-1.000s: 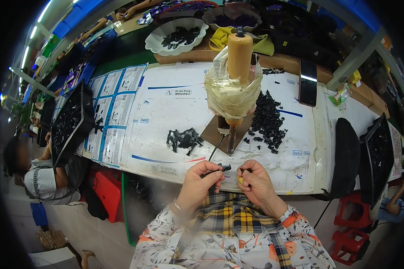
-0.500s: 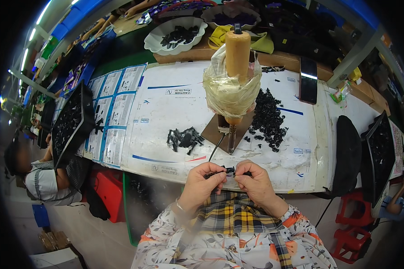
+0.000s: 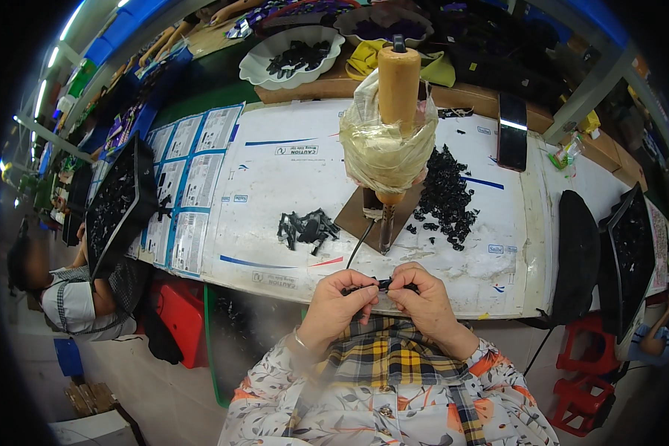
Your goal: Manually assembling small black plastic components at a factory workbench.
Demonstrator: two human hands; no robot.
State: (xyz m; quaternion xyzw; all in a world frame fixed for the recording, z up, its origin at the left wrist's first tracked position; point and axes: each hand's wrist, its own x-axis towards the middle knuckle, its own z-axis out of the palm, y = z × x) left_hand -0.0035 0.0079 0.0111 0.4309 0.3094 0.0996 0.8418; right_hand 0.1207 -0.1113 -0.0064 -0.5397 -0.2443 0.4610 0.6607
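Hands now together: one black part [image 3: 383,285].

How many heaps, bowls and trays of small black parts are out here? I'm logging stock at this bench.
Loose heaps of black parts on the table: 2 (small heap, large heap)
White bowls of black parts: 1 (bowl)
Black trays at the table ends: 2 (left tray, right tray)
Total: 5
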